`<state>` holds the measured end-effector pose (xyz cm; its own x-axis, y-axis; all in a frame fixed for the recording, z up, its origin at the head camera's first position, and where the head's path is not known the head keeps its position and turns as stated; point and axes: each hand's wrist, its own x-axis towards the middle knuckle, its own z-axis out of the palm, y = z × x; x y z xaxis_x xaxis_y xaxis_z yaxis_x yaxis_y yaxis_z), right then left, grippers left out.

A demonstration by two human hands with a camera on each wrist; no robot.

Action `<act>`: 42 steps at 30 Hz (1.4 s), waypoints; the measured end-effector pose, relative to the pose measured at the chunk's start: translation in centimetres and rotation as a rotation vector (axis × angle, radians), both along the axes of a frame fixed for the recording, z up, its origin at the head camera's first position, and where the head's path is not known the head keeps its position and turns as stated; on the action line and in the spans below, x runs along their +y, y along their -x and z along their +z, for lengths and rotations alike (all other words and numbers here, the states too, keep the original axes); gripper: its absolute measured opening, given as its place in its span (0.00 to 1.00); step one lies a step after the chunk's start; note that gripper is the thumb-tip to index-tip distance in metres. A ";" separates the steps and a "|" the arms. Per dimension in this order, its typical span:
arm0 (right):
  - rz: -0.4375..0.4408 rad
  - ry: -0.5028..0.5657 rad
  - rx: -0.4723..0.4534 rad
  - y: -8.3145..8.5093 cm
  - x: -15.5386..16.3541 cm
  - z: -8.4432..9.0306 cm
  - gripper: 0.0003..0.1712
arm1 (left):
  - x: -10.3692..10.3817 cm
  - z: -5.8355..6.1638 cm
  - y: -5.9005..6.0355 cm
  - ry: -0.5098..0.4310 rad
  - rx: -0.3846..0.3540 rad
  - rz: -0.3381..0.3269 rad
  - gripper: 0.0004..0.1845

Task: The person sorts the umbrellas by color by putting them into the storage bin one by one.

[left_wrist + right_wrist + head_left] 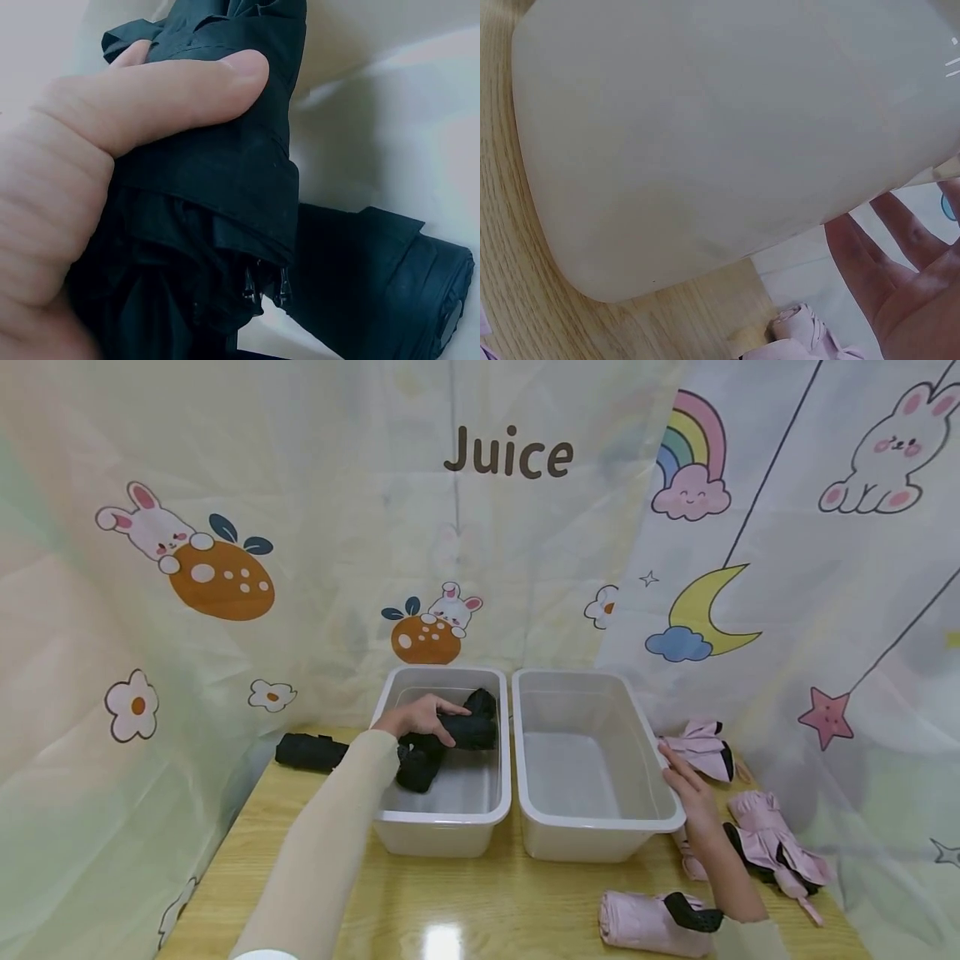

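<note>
The one readable word is "Juice" (508, 452), printed in brown letters at the top centre of the pale cartoon curtain (337, 527) behind the table; the folded umbrellas and the bins show no readable labels.

At the centre of the head view the left hand (415, 717) reaches into the left white plastic bin (442, 817) and grips a folded black fabric umbrella (468, 731), thumb and fingers curled round it; in the left wrist view the thumb (187, 82) presses across the dark cloth. A second folded black umbrella (417, 767) lies beneath it in the same bin, partly covered by the hand and sleeve. A third black folded umbrella (307, 752) lies on the light wooden table (480, 902), left of that bin, its near end hidden behind the arm.

The right hand (686, 789) rests against the right rim of the right white plastic bin (592, 839), fingers straight and slightly spread, holding nothing; the right wrist view shows only part of the palm, cut off at the lower right corner.

Folded pink fabric umbrellas with black handles lie at the lower right: one (701, 747) behind the hand, one (772, 847) by the curtain, and one (652, 922) at the bottom edge, partly hidden by the wrist
</note>
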<state>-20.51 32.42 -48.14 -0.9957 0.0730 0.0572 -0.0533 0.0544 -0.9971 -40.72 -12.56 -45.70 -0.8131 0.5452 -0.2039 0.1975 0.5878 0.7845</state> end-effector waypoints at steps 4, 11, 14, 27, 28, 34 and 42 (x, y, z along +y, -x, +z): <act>-0.006 -0.006 0.014 -0.1 0.0 0.0 0.32 | 0.3 -0.5 0.2 0.012 -0.001 0.004 0.33; -0.011 0.017 0.016 -0.3 -0.2 0.1 0.32 | 0.5 -0.3 0.4 0.019 0.012 -0.002 0.28; 0.005 0.032 0.034 -0.3 -0.3 0.0 0.32 | 0.4 0.2 0.4 0.016 0.032 -0.023 0.27; 0.024 0.054 0.034 -0.3 -0.3 0.0 0.32 | -1.6 4.3 -0.7 -0.046 0.134 -0.061 0.22; 0.025 0.052 0.031 -0.3 -0.3 0.0 0.32 | -1.9 4.7 -0.8 -0.059 0.149 -0.062 0.22; 0.026 0.045 0.034 -0.4 -0.1 0.0 0.32 | -4.6 7.9 -1.7 -0.098 0.236 -0.038 0.19; 0.042 0.054 0.049 -0.3 -0.2 -0.1 0.30 | -11.3 8.7 -3.9 -0.110 0.284 0.049 0.17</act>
<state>-20.23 32.21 -48.21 -0.9941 0.0351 0.1027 -0.1029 -0.0022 -0.9947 -36.80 -23.87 -37.02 -0.8549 0.5104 0.0933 0.3915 0.5165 0.7616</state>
